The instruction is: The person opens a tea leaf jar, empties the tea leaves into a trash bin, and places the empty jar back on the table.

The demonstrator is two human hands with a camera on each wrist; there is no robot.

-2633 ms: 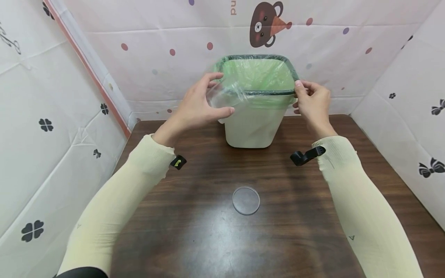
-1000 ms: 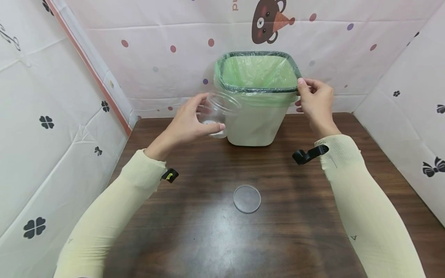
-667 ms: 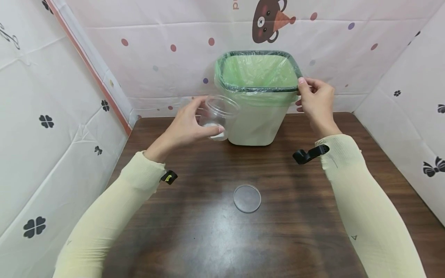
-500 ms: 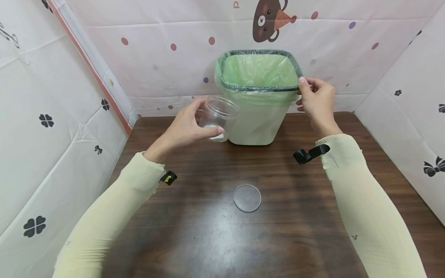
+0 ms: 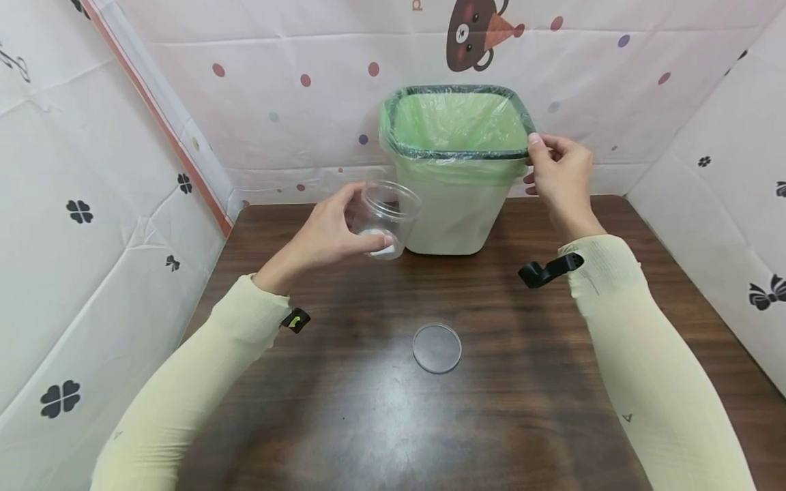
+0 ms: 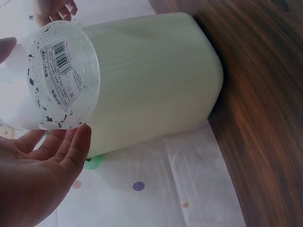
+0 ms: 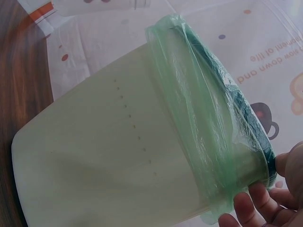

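Observation:
My left hand holds a clear plastic jar by its side, thumb in front and fingers behind. Its open mouth faces up, and it hangs above the table just left of a pale green trash bin. A white barcode label is stuck on the jar's base, with dark specks around it. At the bin's right front corner my right hand pinches the dark rim ring, thumb on top and fingers below. A green bag lines the bin and folds down outside it.
A round clear lid lies flat on the brown wooden table, in front of the bin. Patterned cloth walls stand behind and on both sides, and the bin is close to the back one.
My left hand has brought the jar down and toward me from the bin's left rim, turning it from tilted over the bin to mouth up. My right hand stays at the rim.

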